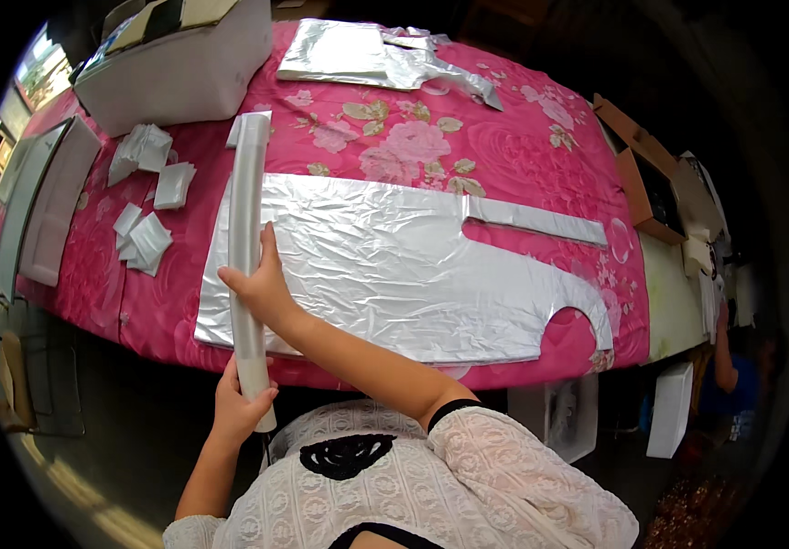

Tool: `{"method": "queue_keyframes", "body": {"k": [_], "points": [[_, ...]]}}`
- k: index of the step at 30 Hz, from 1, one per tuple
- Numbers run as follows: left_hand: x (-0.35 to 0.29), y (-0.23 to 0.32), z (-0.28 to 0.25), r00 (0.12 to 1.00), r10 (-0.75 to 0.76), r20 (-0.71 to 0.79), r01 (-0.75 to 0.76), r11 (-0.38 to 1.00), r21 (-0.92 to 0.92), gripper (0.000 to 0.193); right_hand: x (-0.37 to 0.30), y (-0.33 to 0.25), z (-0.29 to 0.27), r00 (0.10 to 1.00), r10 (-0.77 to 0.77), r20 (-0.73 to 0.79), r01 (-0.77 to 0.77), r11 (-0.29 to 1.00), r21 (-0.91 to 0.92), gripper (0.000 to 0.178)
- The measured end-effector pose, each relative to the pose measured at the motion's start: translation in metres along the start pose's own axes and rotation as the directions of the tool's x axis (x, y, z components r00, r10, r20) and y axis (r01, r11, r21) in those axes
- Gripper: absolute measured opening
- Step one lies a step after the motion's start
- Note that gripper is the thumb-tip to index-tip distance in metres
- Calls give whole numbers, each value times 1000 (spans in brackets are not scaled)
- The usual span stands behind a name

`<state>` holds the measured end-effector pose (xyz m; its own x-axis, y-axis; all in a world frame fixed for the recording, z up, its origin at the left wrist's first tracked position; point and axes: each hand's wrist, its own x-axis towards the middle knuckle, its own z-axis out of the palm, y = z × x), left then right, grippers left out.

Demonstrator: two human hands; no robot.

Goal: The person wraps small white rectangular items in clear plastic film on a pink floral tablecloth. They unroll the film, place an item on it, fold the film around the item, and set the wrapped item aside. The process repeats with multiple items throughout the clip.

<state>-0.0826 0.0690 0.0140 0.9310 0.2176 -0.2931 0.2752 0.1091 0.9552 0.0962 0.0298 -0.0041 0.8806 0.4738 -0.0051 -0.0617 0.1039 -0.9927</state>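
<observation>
A long tube-shaped roll (pixel 248 183), whitish and shiny as if wound with plastic film, lies across the left end of a flat silver plastic apron shape (pixel 385 265). That sheet is wrinkled, with a strap and curved cut-outs at its right end. My left hand (pixel 240 403) is closed round the near end of the roll, off the table's front edge. Further up, my right hand (pixel 264 285) grips the roll with the thumb over it and the index finger stretched along its right side. Some right-hand fingers are hidden.
A pink floral cloth (pixel 413 137) covers the table. Folded white packets (pixel 147 240) lie at left, near a white foam box (pixel 175 82) and a shallow bin (pixel 60 201). More silver sheeting (pixel 349 55) is at the back. An open cardboard box (pixel 651 183) stands right; another person's arm (pixel 724 352) shows there.
</observation>
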Motion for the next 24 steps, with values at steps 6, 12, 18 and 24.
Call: {"method": "queue_keyframes", "body": {"k": [6, 12, 18, 24], "points": [[16, 30, 20, 918, 72, 391, 34, 965, -259, 89, -21, -92, -67, 928, -138, 345, -187, 629, 754, 83], [46, 63, 83, 872, 40, 488, 156, 923, -353, 78, -18, -132, -116, 995, -70, 77, 29, 898, 439, 37], [54, 80, 130, 966, -18, 260, 26, 999, -24, 51, -27, -132, -157, 997, -57, -58, 77, 894, 442, 40], [53, 105, 140, 891, -111, 440, 208, 962, -179, 56, -34, -147, -171, 996, 64, 66, -88, 872, 482, 60]]}}
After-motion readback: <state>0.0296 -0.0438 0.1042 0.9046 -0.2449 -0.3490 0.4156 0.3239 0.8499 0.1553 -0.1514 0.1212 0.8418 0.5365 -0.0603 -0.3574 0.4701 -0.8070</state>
